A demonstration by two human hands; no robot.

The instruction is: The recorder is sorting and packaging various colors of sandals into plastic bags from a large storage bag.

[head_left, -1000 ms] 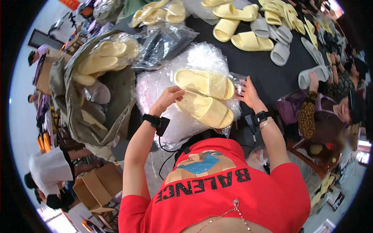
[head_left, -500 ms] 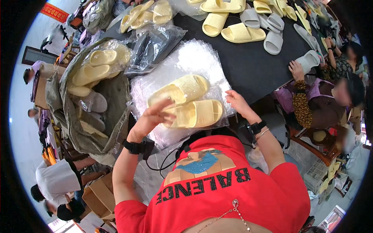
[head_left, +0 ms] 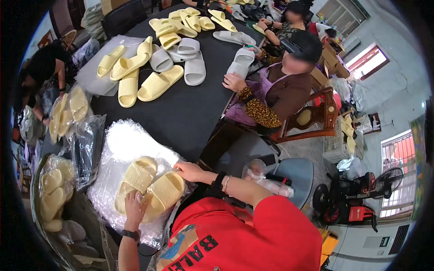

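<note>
A pair of pale yellow slippers point(head_left: 165, 192) lies side by side, seemingly inside a clear plastic bag, on a thick stack of clear plastic bags point(head_left: 101, 193) at the table's near edge. My left hand point(head_left: 134, 208) rests over the heel ends of the pair, fingers stretched out and nothing gripped. At the toe of the right slipper is my right hand point(head_left: 190, 172), its fingers curled together by the edge of the plastic. What they pinch, if anything, is too small to tell.
A grey-green sack point(head_left: 101, 235) with bagged slippers stands at the left. Bagged dark slippers point(head_left: 86, 151) lie beside the stack. Loose yellow slippers point(head_left: 160, 83) and grey slippers point(head_left: 195, 70) cover the far table. At the right, a co-worker's hand point(head_left: 234, 82) holds a grey slipper.
The view has swung to the right. My left hand has come down from above the slippers onto their heel ends, and my right hand has moved in to the toe end.
</note>
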